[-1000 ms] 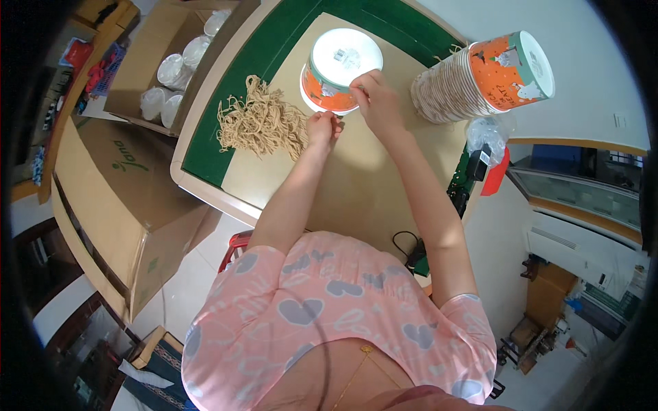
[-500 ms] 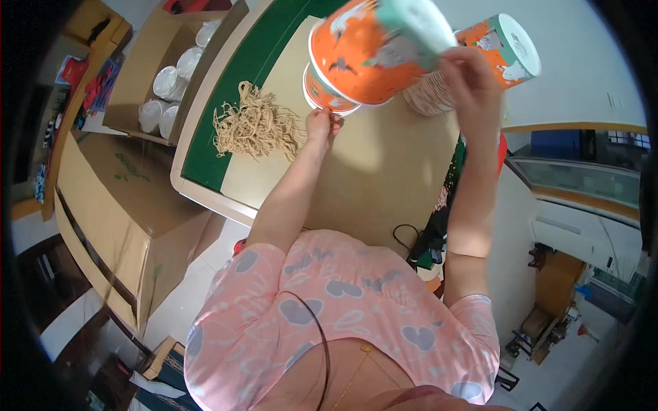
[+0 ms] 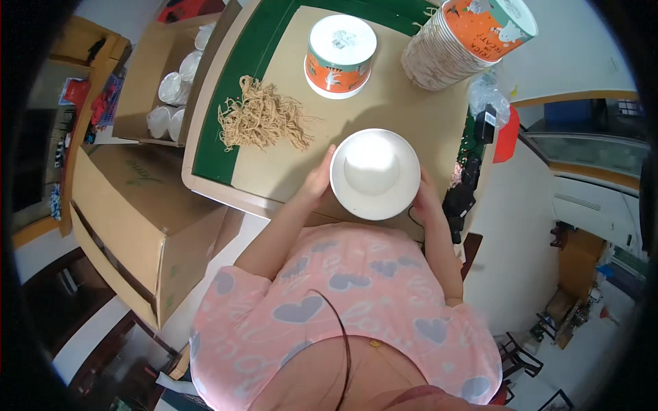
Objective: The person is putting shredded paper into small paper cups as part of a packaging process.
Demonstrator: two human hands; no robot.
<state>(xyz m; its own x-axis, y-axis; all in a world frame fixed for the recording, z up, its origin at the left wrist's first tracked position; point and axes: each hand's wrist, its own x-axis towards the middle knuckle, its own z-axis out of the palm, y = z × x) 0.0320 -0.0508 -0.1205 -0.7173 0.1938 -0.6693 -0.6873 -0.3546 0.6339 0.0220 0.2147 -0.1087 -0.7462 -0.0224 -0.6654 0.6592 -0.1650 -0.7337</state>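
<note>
Close to my body, a round paper tub (image 3: 375, 203) is held with its white inside facing up. My left hand (image 3: 319, 177) grips its left side and my right hand (image 3: 428, 200) its right side. Most of the fingers are hidden behind the tub's wall. Beyond it stands an upside-down orange and green paper tub (image 3: 336, 77), its white base on top. A tall leaning stack of nested paper tubs (image 3: 445, 58) rises at the far right, the end one orange with printed ghosts. Left of my left hand lies a tangled heap of beige paper strands (image 3: 264, 116).
Cardboard (image 3: 301, 51) covers much of the green-topped table. An open carton (image 3: 147, 103) with wrapped white rolls or cups stands at the far left, above a bigger cardboard box (image 3: 157, 205). Black devices (image 3: 462, 195) and a clear plastic bag (image 3: 490, 99) line the right edge.
A paper tub lifted by my right hand at the back has come toward me and turned mouth-up. My left hand has left the standing tub and now holds this one too.
</note>
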